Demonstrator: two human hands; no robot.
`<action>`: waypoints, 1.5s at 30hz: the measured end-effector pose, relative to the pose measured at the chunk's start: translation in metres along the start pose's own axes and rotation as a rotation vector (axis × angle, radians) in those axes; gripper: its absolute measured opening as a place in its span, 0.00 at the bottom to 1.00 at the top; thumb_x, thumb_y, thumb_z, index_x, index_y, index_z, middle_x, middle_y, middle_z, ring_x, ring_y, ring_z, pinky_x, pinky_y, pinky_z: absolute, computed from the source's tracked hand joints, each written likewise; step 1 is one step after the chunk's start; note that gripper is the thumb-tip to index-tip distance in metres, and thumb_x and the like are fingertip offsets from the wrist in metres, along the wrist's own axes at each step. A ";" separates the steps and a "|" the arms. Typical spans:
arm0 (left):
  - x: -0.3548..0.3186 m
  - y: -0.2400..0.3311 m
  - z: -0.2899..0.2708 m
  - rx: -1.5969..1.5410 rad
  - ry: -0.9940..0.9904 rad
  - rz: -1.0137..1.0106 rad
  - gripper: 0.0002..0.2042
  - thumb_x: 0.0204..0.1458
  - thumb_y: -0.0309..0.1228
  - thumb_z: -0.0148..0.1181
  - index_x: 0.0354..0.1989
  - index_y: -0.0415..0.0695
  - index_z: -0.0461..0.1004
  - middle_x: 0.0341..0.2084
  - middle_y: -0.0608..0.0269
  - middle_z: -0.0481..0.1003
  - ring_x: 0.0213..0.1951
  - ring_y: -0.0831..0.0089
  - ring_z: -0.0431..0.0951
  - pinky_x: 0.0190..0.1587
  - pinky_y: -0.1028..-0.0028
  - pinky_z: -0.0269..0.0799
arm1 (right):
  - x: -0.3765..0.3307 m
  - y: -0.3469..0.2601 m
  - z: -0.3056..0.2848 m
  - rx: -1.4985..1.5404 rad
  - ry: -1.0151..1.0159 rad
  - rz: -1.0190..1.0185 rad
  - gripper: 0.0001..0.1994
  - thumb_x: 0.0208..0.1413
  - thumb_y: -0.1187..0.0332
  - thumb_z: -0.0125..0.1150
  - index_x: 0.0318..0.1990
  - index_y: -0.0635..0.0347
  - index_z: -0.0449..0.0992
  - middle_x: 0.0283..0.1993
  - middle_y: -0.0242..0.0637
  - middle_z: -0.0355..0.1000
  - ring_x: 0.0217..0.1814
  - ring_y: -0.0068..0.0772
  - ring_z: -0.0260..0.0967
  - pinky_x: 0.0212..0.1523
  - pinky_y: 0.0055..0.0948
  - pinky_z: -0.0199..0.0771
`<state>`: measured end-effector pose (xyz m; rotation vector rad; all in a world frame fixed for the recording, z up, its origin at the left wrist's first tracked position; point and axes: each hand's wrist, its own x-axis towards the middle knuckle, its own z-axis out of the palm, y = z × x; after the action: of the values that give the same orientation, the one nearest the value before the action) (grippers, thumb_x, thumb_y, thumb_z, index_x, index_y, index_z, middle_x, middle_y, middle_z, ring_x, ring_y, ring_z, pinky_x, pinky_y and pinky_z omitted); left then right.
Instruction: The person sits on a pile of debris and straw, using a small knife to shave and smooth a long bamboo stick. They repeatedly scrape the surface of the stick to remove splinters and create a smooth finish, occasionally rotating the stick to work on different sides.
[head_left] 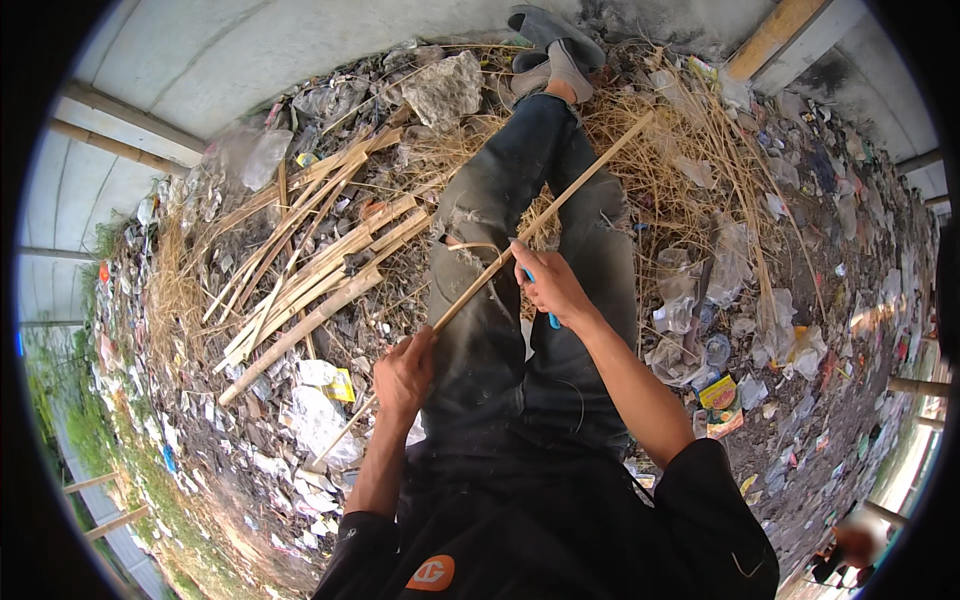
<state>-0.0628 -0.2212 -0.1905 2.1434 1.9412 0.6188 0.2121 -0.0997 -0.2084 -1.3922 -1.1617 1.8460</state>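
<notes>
A long, narrow bamboo strip (592, 172) slants across my lap, from beside my left hip up past my knees. My left hand (404, 372) is closed round its lower part. Higher up, my right hand (553, 285) grips a blue-handled knife (554, 320) against the strip, thumb along it. The blade is mostly hidden by the fingers. A thin curled shaving (472, 246) sticks out to the left of the strip, close to the right hand. Under both hands lie my outstretched legs in worn dark trousers (480, 330).
Split bamboo pieces (330, 265) lie piled on the left. Dry shavings (665, 160) cover the ground around my feet. A grey stone (443, 90) sits near the wall (230, 50). Plastic litter (690, 290) is strewn on the right; another person (850, 555) is at the lower right.
</notes>
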 end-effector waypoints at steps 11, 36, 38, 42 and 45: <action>-0.005 0.001 0.002 0.181 0.011 0.090 0.15 0.58 0.29 0.64 0.54 0.56 0.81 0.22 0.63 0.75 0.21 0.58 0.78 0.24 0.59 0.74 | 0.011 -0.024 0.021 -0.813 0.305 -0.486 0.16 0.60 0.56 0.65 0.30 0.60 0.79 0.22 0.46 0.75 0.28 0.53 0.77 0.30 0.47 0.75; 0.023 0.018 -0.023 0.002 -0.201 -0.064 0.13 0.64 0.40 0.59 0.47 0.43 0.72 0.22 0.51 0.78 0.24 0.46 0.80 0.26 0.52 0.73 | -0.010 -0.023 -0.073 0.132 0.519 -0.151 0.30 0.65 0.39 0.58 0.40 0.64 0.79 0.24 0.21 0.61 0.23 0.13 0.57 0.24 0.19 0.55; 0.028 0.020 -0.016 -0.016 -0.134 -0.022 0.14 0.63 0.41 0.61 0.47 0.44 0.74 0.22 0.52 0.78 0.24 0.48 0.80 0.26 0.53 0.74 | -0.003 -0.023 -0.040 0.129 0.402 -0.165 0.23 0.61 0.47 0.68 0.39 0.63 0.79 0.25 0.22 0.63 0.25 0.13 0.59 0.24 0.22 0.57; 0.049 0.030 -0.005 -0.002 -0.025 0.040 0.15 0.60 0.43 0.64 0.43 0.44 0.76 0.23 0.53 0.78 0.24 0.50 0.81 0.26 0.56 0.74 | 0.024 -0.017 -0.008 0.025 0.412 -0.235 0.18 0.60 0.56 0.72 0.39 0.64 0.78 0.27 0.25 0.69 0.30 0.14 0.64 0.31 0.26 0.66; 0.056 0.031 0.005 0.015 -0.038 0.023 0.15 0.58 0.42 0.68 0.41 0.43 0.77 0.19 0.55 0.78 0.24 0.54 0.82 0.27 0.59 0.75 | 0.034 -0.012 0.013 0.107 0.416 -0.337 0.13 0.60 0.62 0.72 0.40 0.62 0.78 0.26 0.22 0.67 0.24 0.12 0.60 0.25 0.24 0.59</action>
<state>-0.0289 -0.1693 -0.1719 2.1731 1.9100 0.5657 0.1883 -0.0698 -0.2125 -1.3407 -0.9929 1.2902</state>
